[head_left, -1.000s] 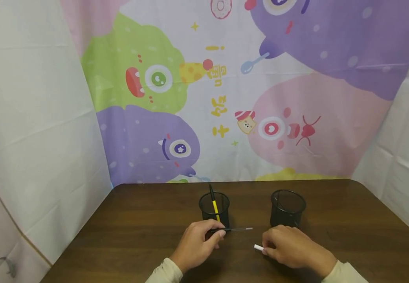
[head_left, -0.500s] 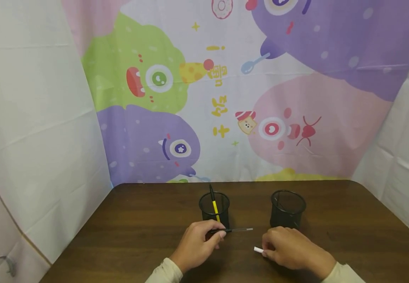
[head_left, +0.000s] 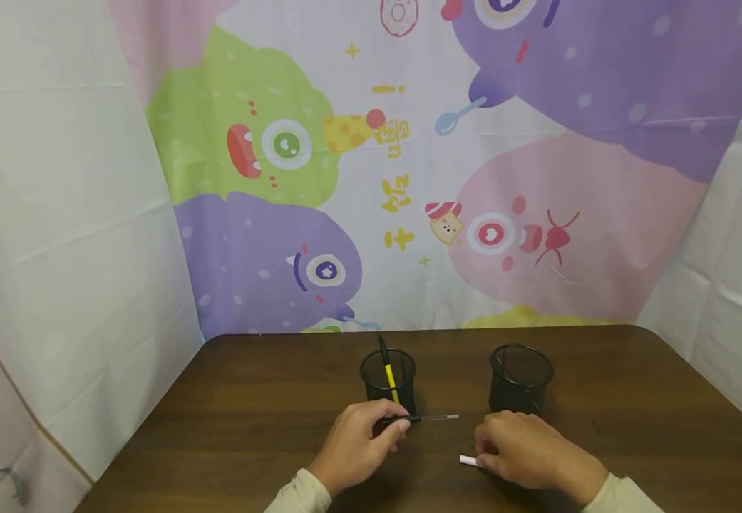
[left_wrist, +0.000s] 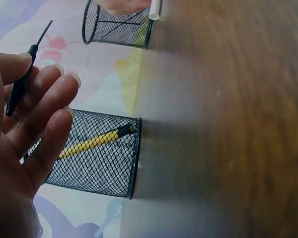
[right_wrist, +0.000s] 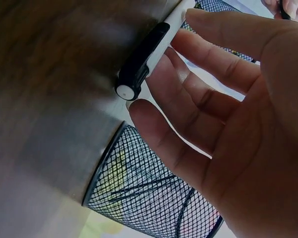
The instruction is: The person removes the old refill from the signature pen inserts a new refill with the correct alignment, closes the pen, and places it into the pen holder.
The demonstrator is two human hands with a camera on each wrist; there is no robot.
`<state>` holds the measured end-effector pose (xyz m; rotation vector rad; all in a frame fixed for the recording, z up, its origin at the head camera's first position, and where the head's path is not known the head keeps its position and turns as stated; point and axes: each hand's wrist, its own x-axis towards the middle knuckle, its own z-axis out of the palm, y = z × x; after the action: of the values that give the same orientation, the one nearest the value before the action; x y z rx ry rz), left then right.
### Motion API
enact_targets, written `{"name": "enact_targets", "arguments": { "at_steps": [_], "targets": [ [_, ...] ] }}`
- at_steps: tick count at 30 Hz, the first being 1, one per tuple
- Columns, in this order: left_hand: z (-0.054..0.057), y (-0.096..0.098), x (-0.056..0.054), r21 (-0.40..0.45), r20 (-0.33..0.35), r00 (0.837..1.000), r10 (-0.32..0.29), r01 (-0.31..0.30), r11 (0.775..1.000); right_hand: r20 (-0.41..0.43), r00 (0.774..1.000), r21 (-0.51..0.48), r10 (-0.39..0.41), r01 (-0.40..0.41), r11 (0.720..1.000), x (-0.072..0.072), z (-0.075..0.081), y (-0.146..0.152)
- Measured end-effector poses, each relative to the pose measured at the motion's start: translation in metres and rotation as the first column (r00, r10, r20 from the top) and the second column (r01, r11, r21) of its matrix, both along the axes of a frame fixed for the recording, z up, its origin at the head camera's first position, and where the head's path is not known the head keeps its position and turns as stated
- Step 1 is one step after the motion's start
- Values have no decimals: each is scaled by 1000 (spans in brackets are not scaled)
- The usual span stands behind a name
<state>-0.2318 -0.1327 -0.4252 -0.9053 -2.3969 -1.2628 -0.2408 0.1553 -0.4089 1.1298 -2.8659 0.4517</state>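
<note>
My left hand pinches the black pen front section between thumb and forefinger. From it a thin rod, which looks like a refill, points right. Facing it, my right hand holds a white pen barrel with its end sticking out to the left. The right wrist view shows a black clip on that barrel and a white cap end. The two pen parts are apart. Just behind my left hand stands a black mesh pen holder with a yellow and black pen leaning in it.
A second black mesh pen holder stands behind my right hand; I see no pen in it. The dark wooden table reaches back to a cartoon-printed cloth. White cloth hangs at both sides.
The white barrel's free end has dropped slightly towards the table's near side, with my right hand nearly in place. My left hand and the black pen section stay put.
</note>
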Motion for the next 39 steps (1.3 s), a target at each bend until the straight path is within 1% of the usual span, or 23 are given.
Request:
{"name": "enact_targets", "arguments": {
  "at_steps": [9,16,18,25,32,39],
  "targets": [
    [0,-1,-1,0,-7,1000,-5,5,1000,30,1000,-27,-8,9,1000,0,0,0],
    [0,-2,-1,-3,0,1000,-8,8,1000,53,998,-22,-22,24,999,-1,0,-1],
    [1,-2,-2,-3,1,1000,-9,9,1000,47,999,-21,-25,26,999,-1,1,-1],
    [4,-3,-4,-17,-28,1000,9,-9,1000,11,999,-18,-36,36,999,-1,4,0],
    [4,-3,-3,-24,-19,1000,10,-10,1000,-3,999,-32,-32,32,999,-3,5,-2],
    [2,-3,0,-46,-3,1000,6,-7,999,-7,1000,-78,-23,22,997,-3,4,-3]
  ]
}}
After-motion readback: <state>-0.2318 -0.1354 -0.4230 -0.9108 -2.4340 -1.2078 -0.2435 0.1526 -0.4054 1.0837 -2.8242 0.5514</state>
